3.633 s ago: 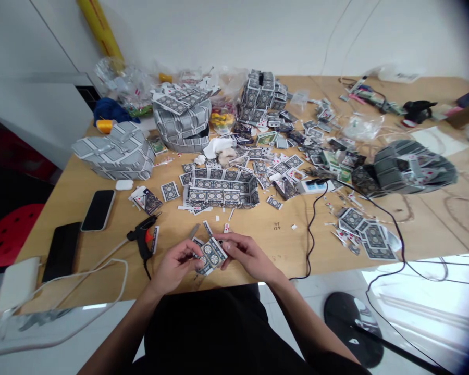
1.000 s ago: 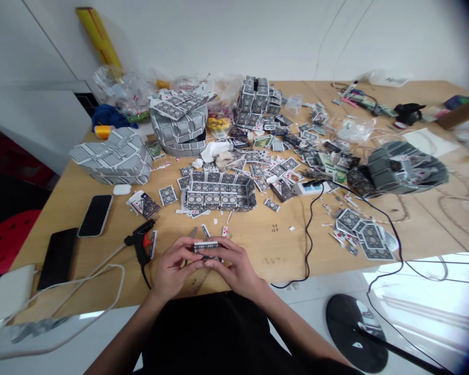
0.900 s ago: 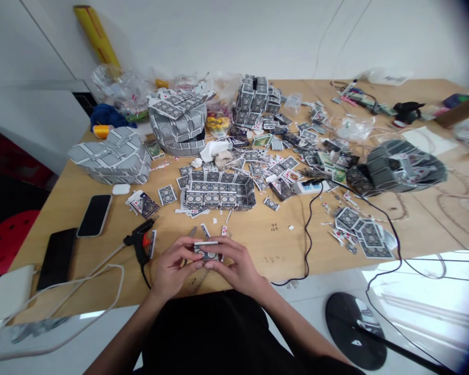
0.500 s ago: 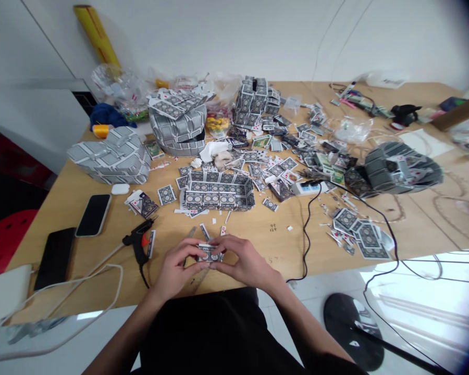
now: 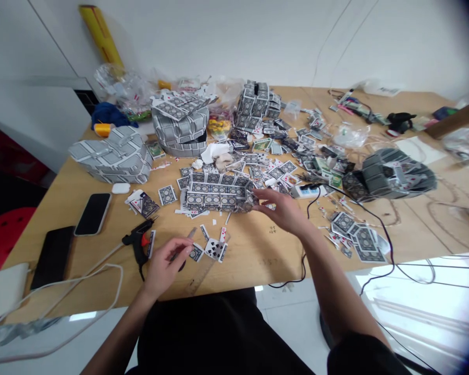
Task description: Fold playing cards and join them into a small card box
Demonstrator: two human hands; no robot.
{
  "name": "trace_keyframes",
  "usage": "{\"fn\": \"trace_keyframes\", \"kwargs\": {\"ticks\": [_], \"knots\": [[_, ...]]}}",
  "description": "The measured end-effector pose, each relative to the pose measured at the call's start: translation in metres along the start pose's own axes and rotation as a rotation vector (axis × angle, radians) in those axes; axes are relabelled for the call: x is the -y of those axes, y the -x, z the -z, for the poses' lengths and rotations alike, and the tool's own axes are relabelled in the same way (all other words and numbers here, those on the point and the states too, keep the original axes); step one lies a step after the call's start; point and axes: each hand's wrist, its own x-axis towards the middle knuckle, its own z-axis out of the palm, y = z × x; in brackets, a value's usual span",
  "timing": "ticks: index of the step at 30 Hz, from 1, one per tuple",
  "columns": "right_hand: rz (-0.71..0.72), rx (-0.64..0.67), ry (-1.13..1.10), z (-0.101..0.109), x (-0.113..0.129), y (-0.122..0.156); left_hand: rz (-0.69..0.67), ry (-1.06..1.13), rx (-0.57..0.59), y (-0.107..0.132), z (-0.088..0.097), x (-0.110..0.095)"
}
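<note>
My left hand [image 5: 164, 264] rests near the table's front edge with its fingers curled; the fingertips touch a small patterned card piece [image 5: 196, 253], and I cannot make out what the fingers hold. A face-up spade card piece [image 5: 213, 249] lies just right of it. My right hand [image 5: 282, 209] is stretched forward, open, fingers spread. Its fingertips are at the right end of a low rectangular box made of playing cards [image 5: 218, 196].
A black glue gun [image 5: 137, 241] lies left of my left hand, beside two phones [image 5: 93, 207] [image 5: 53, 255] and a white charger [image 5: 3, 289]. Larger card structures [image 5: 115, 153] [image 5: 182, 125] [image 5: 394, 172], loose cards [image 5: 355, 237], a power strip [image 5: 307, 191] and cables crowd the table.
Both hands held a folded card piece together near the front edge. Now the pieces lie on the table, and my right hand has reached forward to the card box.
</note>
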Motion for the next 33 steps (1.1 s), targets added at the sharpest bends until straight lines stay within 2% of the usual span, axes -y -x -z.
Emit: {"fn": "trace_keyframes", "kwargs": {"ticks": [6,11,20,26,33], "knots": [[0.03,0.081,0.038,0.003,-0.012,-0.026,0.047,-0.028,0.0,0.006,-0.001,-0.002],[0.058,0.132,0.1,0.003,-0.011,-0.03,0.059,-0.043,-0.008,0.006,0.0,-0.004],[0.101,0.136,0.172,0.006,-0.009,-0.03,0.073,-0.058,0.013,0.003,0.0,0.001],[0.126,0.181,0.194,-0.007,-0.012,-0.03,0.068,-0.048,0.029,0.004,-0.002,0.006],[0.108,0.174,0.198,-0.02,-0.02,-0.027,0.072,-0.059,0.042,0.005,-0.003,0.005]]}}
